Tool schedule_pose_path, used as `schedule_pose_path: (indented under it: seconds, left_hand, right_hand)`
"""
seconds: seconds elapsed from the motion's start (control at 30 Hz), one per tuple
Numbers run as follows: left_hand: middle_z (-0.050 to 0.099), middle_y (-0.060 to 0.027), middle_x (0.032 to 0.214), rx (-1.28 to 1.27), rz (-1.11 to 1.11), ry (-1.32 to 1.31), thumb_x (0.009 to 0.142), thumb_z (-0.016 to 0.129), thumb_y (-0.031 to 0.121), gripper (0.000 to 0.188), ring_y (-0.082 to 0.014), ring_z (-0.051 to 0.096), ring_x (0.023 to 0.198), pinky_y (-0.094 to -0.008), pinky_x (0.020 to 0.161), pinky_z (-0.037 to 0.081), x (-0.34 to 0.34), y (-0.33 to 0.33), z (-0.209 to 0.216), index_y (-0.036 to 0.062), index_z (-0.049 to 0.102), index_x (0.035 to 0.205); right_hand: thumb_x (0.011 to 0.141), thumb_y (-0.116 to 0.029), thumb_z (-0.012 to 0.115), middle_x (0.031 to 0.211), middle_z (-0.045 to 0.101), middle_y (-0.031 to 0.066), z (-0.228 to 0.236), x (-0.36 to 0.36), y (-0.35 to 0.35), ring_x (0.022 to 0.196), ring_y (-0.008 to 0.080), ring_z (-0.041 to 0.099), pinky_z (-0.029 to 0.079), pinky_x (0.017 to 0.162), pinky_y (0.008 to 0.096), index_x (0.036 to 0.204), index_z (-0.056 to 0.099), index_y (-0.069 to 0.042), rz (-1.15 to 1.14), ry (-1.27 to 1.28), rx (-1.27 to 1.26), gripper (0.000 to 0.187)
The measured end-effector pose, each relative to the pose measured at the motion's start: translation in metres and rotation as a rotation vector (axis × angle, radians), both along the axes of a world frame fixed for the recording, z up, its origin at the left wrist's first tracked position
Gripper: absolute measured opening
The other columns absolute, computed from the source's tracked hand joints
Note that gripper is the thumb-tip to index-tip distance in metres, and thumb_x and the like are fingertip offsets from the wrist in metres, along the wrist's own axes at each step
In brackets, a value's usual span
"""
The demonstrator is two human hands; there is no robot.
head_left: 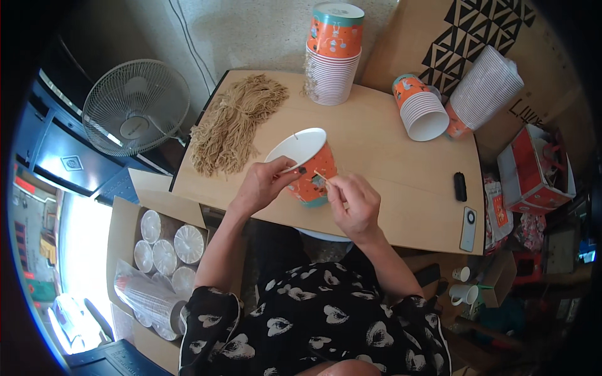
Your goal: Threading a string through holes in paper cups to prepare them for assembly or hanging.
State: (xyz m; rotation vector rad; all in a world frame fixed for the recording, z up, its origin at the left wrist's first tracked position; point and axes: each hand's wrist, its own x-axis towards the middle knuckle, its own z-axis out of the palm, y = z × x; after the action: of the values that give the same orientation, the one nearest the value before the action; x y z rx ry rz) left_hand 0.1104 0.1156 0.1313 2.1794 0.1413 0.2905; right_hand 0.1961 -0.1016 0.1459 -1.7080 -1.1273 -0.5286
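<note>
A large orange paper cup (323,160) with a white inside and a teal base band tilts over the table's near edge. My left hand (256,187) pinches its rim side, thumb and fingers closed on the wall. On the cup's right side my right hand (355,205) is closed, pinching a short tan cord (320,177) against the printed wall. A small bit of cord also shows at the far rim. Beyond my left hand lies a heap of tan cords (241,122).
A tall stack of nested cups (334,69) stands at the back; more cup stacks (423,116) lie back right. A phone (468,229) and a small black object (460,187) sit near the right edge. Left are a fan (135,106) and a carton (188,216) of wrapped cups.
</note>
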Motion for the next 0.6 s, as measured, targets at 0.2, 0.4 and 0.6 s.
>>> schedule_pose_path:
  seconds: [0.2,0.4,0.6]
  left_hand:
    - [0.074,-0.0126,0.081,-0.076,0.055,-0.094,0.091,0.075,0.010,0.016,-0.0151,0.071,0.071,-0.0302,0.066,0.056,0.001,-0.008,0.002,-0.0038,0.070,0.098]
    - [0.074,-0.0125,0.080,-0.061,0.096,-0.074,0.090,0.075,0.009,0.016,-0.0151,0.071,0.071,-0.0305,0.067,0.057,0.004,-0.014,0.004,-0.0041,0.070,0.096]
    - [0.074,-0.0133,0.081,-0.075,0.091,-0.090,0.091,0.075,0.009,0.015,-0.0163,0.073,0.074,-0.0310,0.068,0.058,0.005,-0.018,0.003,-0.0043,0.070,0.096]
  right_hand:
    - [0.080,0.001,0.073,0.073,0.061,0.0089,-0.017,-0.009,0.015,0.064,0.0281,0.062,0.050,0.056,0.0383,0.089,0.062,-0.004,-0.021,-0.036,-0.039,0.015]
    - [0.080,0.000,0.073,0.073,0.059,0.0080,-0.025,-0.005,0.020,0.066,0.0268,0.063,0.050,0.057,0.0377,0.084,0.060,-0.005,-0.103,-0.099,-0.087,0.015]
    - [0.081,0.000,0.073,0.072,0.060,0.0081,-0.032,-0.002,0.023,0.065,0.0265,0.062,0.050,0.057,0.0371,0.084,0.060,-0.005,-0.080,-0.090,-0.074,0.015]
